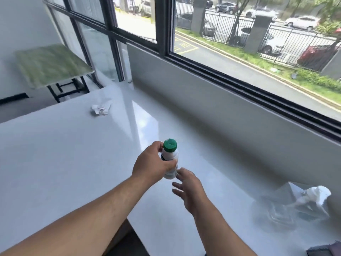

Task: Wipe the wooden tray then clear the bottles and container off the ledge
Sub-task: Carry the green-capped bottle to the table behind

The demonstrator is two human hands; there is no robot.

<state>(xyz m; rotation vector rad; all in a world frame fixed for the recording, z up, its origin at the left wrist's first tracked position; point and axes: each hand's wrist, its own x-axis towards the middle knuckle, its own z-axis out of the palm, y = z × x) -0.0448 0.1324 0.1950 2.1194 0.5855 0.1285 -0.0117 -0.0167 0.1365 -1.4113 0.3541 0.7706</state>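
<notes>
My left hand point(150, 165) grips a white bottle with a green cap point(170, 157), held upright above the white ledge point(212, 163) near its middle. Just below and to the right of the bottle, my right hand point(188, 189) is spread, fingers apart, its fingertips close to the bottle's base. A clear plastic container point(282, 202) sits on the ledge at the right, with a white spray bottle point(313, 195) lying in or against it. No wooden tray is in view.
A crumpled white tissue point(101, 108) lies on the white counter point(55, 154) at the far left. A green-topped folding table point(49, 65) stands beyond it. Large dark-framed windows point(239, 80) run along the ledge. A dark object point(324, 250) shows at the bottom right corner.
</notes>
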